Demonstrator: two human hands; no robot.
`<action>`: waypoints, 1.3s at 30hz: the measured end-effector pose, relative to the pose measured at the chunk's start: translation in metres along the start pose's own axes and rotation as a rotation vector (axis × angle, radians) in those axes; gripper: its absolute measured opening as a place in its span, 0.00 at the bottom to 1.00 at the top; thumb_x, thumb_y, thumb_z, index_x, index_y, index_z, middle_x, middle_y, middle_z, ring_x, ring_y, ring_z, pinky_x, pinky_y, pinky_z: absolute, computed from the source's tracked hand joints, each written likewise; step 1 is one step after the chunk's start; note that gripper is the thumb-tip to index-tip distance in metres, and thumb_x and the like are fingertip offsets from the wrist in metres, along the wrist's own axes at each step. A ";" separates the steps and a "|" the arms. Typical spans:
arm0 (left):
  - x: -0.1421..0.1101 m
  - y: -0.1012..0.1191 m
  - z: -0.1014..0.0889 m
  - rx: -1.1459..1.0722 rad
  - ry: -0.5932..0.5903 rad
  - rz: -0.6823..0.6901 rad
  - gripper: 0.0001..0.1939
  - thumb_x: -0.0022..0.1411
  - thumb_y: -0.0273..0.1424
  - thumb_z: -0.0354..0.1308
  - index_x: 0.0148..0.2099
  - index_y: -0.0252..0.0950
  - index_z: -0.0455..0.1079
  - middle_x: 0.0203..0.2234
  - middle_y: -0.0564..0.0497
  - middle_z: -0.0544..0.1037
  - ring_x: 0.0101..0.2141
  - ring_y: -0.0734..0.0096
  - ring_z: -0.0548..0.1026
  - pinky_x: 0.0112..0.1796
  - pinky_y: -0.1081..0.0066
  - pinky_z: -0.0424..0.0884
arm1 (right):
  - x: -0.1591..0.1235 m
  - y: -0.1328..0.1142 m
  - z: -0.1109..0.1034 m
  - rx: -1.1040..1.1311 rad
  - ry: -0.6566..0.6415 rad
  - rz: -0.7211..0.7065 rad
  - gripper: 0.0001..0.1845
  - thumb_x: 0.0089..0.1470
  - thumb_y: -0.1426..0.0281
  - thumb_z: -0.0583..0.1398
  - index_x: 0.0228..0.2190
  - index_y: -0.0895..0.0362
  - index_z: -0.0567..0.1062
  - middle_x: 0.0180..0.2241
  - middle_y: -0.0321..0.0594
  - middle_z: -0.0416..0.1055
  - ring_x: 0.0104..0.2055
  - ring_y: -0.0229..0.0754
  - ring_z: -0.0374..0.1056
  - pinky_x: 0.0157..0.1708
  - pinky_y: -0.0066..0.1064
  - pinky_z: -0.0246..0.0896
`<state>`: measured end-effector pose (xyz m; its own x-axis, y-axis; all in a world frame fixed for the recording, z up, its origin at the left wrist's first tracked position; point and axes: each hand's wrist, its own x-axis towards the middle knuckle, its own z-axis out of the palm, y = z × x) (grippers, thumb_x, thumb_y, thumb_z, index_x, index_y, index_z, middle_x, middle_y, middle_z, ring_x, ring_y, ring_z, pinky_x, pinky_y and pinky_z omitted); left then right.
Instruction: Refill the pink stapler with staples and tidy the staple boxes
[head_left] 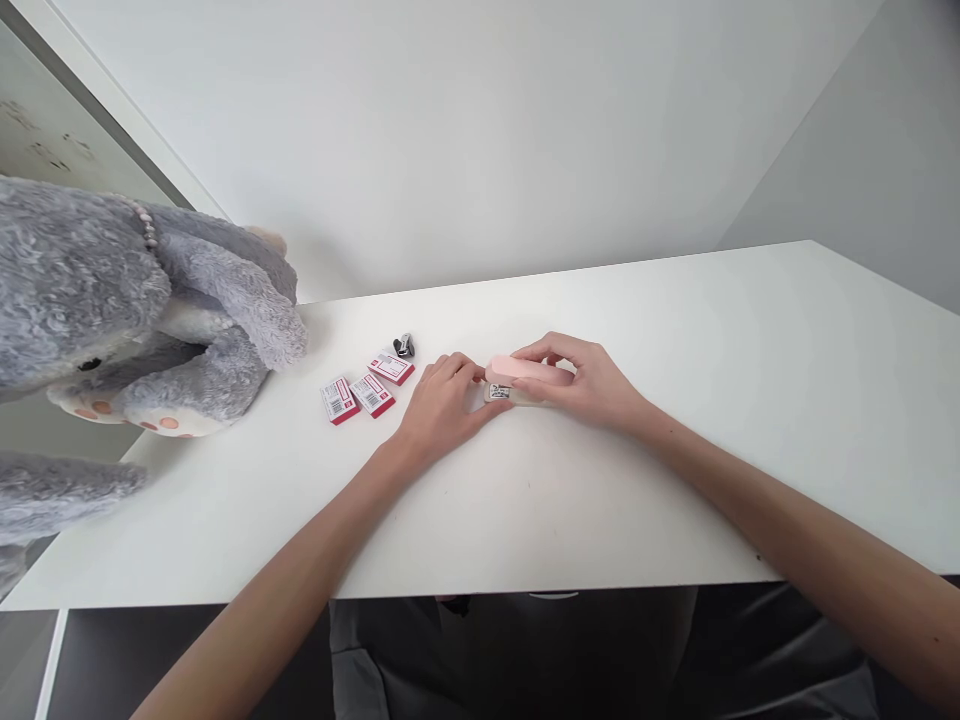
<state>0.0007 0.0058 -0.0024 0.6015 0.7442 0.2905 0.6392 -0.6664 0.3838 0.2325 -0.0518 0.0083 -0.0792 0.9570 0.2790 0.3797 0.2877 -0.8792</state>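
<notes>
A pink stapler (529,370) lies on the white table in front of me. My right hand (589,380) is wrapped round its rear half from the right, with fingers along the far side and the thumb along the near side. At the front end, my left hand (450,405) pinches the pale base between thumb and fingers. Dark print shows on the base, just below the pink top. Part of the stapler is hidden behind my right fingers and left thumb.
Left of my left hand lie three small red-and-white boxes (340,400), with a black and metal staple remover (404,346) beside the farthest. A large grey plush toy (217,330) occupies the table's left end. A white wall (480,150) rises behind the table (480,530).
</notes>
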 end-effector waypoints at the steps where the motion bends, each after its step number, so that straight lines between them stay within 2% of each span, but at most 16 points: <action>1: 0.000 0.000 0.000 0.002 0.001 0.000 0.19 0.65 0.49 0.66 0.45 0.39 0.72 0.42 0.48 0.77 0.44 0.58 0.74 0.47 0.57 0.72 | 0.000 0.000 0.000 -0.002 -0.009 0.007 0.14 0.57 0.56 0.68 0.43 0.47 0.82 0.50 0.41 0.80 0.50 0.52 0.75 0.41 0.41 0.71; 7: -0.002 -0.001 0.001 0.010 0.053 0.024 0.20 0.68 0.46 0.63 0.54 0.40 0.70 0.49 0.45 0.75 0.51 0.55 0.73 0.52 0.55 0.71 | 0.001 0.003 0.000 -0.052 -0.110 0.021 0.23 0.63 0.56 0.64 0.57 0.43 0.78 0.59 0.37 0.77 0.56 0.53 0.75 0.51 0.45 0.74; 11: -0.003 0.000 -0.001 0.070 0.156 0.002 0.22 0.69 0.45 0.62 0.59 0.41 0.67 0.57 0.42 0.71 0.59 0.51 0.68 0.60 0.50 0.66 | 0.000 0.009 -0.002 -0.107 -0.048 0.014 0.31 0.65 0.55 0.62 0.67 0.40 0.68 0.68 0.34 0.67 0.68 0.55 0.66 0.65 0.49 0.66; 13: -0.003 0.001 -0.001 0.113 0.206 -0.053 0.22 0.70 0.44 0.61 0.60 0.41 0.66 0.60 0.41 0.67 0.62 0.49 0.65 0.63 0.47 0.63 | 0.001 0.012 -0.002 -0.128 -0.016 0.015 0.34 0.65 0.56 0.61 0.69 0.39 0.64 0.71 0.33 0.63 0.71 0.55 0.62 0.68 0.51 0.62; 17: -0.003 -0.002 0.000 0.203 0.254 -0.176 0.27 0.69 0.44 0.61 0.63 0.39 0.61 0.68 0.35 0.58 0.68 0.41 0.57 0.66 0.40 0.56 | 0.002 0.016 -0.002 -0.145 0.067 0.057 0.35 0.64 0.58 0.61 0.70 0.40 0.63 0.71 0.35 0.64 0.70 0.57 0.63 0.68 0.55 0.62; 21: -0.002 -0.005 0.002 0.249 0.237 -0.228 0.32 0.68 0.45 0.60 0.67 0.37 0.57 0.73 0.31 0.49 0.72 0.37 0.50 0.68 0.36 0.49 | 0.004 0.018 -0.002 -0.156 0.180 0.113 0.36 0.62 0.61 0.61 0.69 0.44 0.64 0.69 0.40 0.65 0.68 0.59 0.66 0.65 0.57 0.65; 28: -0.003 -0.006 0.000 0.305 0.208 -0.311 0.34 0.69 0.48 0.57 0.69 0.36 0.54 0.76 0.30 0.43 0.75 0.35 0.42 0.69 0.29 0.39 | 0.005 0.022 -0.001 -0.145 0.258 0.139 0.37 0.61 0.58 0.62 0.70 0.45 0.64 0.70 0.43 0.64 0.64 0.60 0.69 0.59 0.57 0.70; 32: -0.002 -0.009 -0.004 0.379 0.208 -0.385 0.36 0.70 0.50 0.54 0.70 0.35 0.54 0.76 0.29 0.42 0.75 0.32 0.40 0.65 0.22 0.40 | 0.005 0.020 0.000 -0.137 0.276 0.157 0.37 0.62 0.55 0.61 0.70 0.44 0.63 0.69 0.43 0.65 0.61 0.60 0.70 0.57 0.58 0.70; 36: -0.002 -0.010 -0.009 0.453 0.180 -0.454 0.37 0.70 0.49 0.52 0.72 0.34 0.53 0.77 0.29 0.40 0.75 0.28 0.38 0.61 0.18 0.46 | 0.005 0.021 0.000 -0.180 0.308 0.144 0.36 0.62 0.54 0.60 0.69 0.43 0.63 0.68 0.41 0.66 0.69 0.61 0.61 0.66 0.62 0.58; 39: -0.002 -0.008 -0.010 0.475 0.141 -0.495 0.38 0.71 0.50 0.49 0.74 0.33 0.52 0.76 0.29 0.43 0.74 0.26 0.39 0.60 0.17 0.47 | 0.004 0.023 0.000 -0.192 0.311 0.177 0.37 0.63 0.52 0.60 0.69 0.42 0.62 0.69 0.41 0.65 0.71 0.62 0.58 0.65 0.63 0.57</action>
<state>-0.0108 0.0098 0.0027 0.1379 0.9428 0.3035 0.9816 -0.1709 0.0847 0.2409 -0.0408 -0.0112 0.2741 0.9262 0.2590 0.5297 0.0794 -0.8445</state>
